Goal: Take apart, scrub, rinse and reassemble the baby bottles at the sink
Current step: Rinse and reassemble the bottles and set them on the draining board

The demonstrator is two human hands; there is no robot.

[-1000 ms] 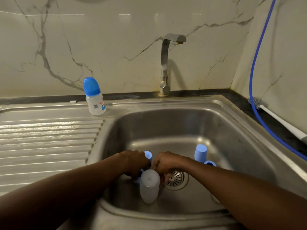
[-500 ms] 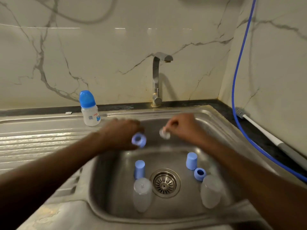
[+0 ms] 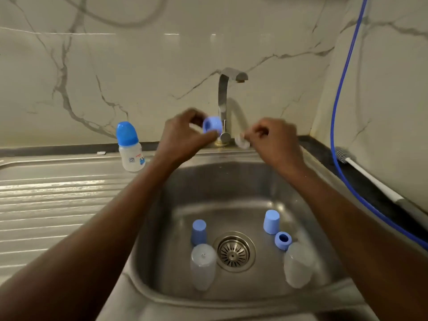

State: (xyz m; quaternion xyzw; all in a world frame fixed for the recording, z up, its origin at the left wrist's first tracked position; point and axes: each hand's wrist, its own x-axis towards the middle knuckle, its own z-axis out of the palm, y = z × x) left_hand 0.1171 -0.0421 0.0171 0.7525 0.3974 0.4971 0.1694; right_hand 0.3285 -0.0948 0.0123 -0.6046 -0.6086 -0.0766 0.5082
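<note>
I see the left hand (image 3: 183, 133) gripping a blue collar ring (image 3: 212, 125) and the right hand (image 3: 273, 140) pinching a clear teat (image 3: 242, 142) above the sink (image 3: 231, 181). Bottle bodies (image 3: 202, 266), caps (image 3: 271, 221) and a second ring (image 3: 283, 240) stand apart inside; one assembled bottle (image 3: 129, 147) waits on the drainboard (image 3: 58, 193). I judge scrubbing is yet to come.

Head cam, down over sink (image 3: 324, 172)

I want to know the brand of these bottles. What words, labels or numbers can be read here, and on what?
Bottle on the drainboard: a small boxed logo, a red line of script and a blue mark, all too blurred to read.
Nothing else shows any text.
</note>
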